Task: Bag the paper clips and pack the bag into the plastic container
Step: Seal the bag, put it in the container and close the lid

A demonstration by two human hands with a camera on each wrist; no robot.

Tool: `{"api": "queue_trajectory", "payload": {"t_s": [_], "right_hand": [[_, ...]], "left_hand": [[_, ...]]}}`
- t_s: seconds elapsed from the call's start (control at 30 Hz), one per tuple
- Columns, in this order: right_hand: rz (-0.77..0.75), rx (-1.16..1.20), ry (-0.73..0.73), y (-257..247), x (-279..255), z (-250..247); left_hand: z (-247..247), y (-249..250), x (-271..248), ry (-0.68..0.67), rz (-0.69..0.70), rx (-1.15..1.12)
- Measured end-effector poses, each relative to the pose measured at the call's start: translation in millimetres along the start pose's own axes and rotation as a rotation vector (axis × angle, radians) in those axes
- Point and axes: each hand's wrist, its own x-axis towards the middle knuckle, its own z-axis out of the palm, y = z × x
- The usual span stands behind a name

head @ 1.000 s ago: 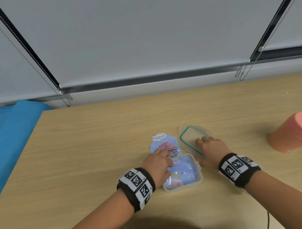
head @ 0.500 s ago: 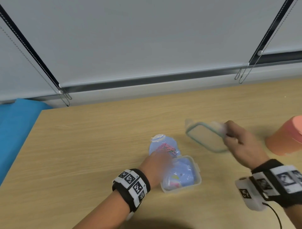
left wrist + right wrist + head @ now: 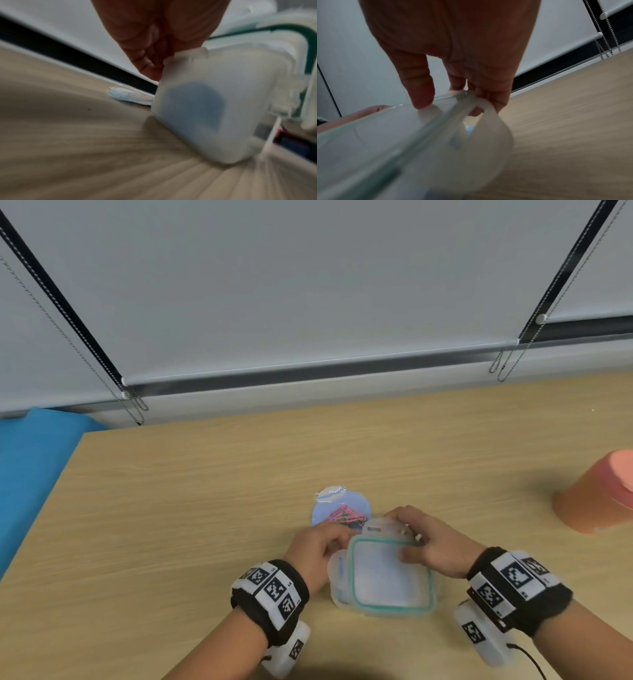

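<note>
A clear plastic container [image 3: 337,583] stands on the table near me, with something blue showing through its wall [image 3: 197,106]. Its lid [image 3: 387,580], with a teal seal, lies over the top, slightly askew. My right hand [image 3: 409,542] pinches the lid's far right edge, thumb on top [image 3: 419,92], fingers underneath by a latch flap [image 3: 489,125]. My left hand [image 3: 337,541] curls on the container's far left corner [image 3: 181,56]. A small blue bag [image 3: 342,508] with pink paper clips lies flat on the table just behind the container, also in the left wrist view [image 3: 130,96].
A salmon-pink cup [image 3: 596,498] lies on its side at the table's right edge. A blue surface [image 3: 30,474] adjoins the table on the left. Grey roller blinds with hanging bead chains [image 3: 503,368] close off the far side.
My right hand lifted the lid off the table, swung it up and right, then brought it down over the container. My left hand shifted from inside the container to its far left corner.
</note>
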Motion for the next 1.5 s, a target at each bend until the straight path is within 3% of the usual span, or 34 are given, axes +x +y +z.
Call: {"api": "queue_trajectory", "payload": {"t_s": [0.13,0.27,0.4,0.47,0.6,0.8,0.97,1.1,1.2,1.3,1.37,1.5], "right_hand": [[-0.038,-0.041,0.003,-2.1,-3.2,-1.6],[-0.046,-0.140,0.029,-2.0,-0.1,-1.2],[-0.052,-0.240,0.069,-4.2,6.6,4.9],[-0.046,-0.258,0.099,-6.1,9.3,9.4],[0.033,-0.281,0.172,-7.3,9.7,14.7],[0.229,-0.258,0.319,-0.4,-11.6,8.0],[0.365,-0.210,0.241,5.8,-23.6,3.6],[0.404,-0.507,0.307,-2.1,-25.0,9.6],[0.389,-0.669,0.406,-10.0,-27.0,11.3],[0.421,-0.666,0.283,-10.6,-23.3,14.0],[0.442,-0.439,0.161,-7.4,-18.7,17.9],[0.451,-0.091,-0.001,-1.0,-14.1,17.7]], "left_hand": [[-3.4,-1.2,2.1,0.197,-0.193,-0.225],[-8.3,1.3,-0.4,0.175,-0.286,-0.313],[-13.7,2.5,-1.0,0.069,-0.244,0.002],[-14.8,5.4,0.5,0.011,-0.286,0.026],[-17.7,9.0,2.3,0.087,-0.312,-0.081],[-14.8,0.0,5.4,0.222,-0.308,-0.049],[-11.4,1.3,2.8,0.250,-0.309,0.025],[-21.4,8.0,2.0,0.257,-0.306,0.426],[-24.3,10.5,1.4,0.157,-0.352,0.503],[-20.5,8.4,2.5,0.060,-0.346,0.540],[-16.5,7.5,3.0,0.021,-0.363,0.494],[-16.5,9.7,1.6,-0.019,-0.527,0.065]]}}
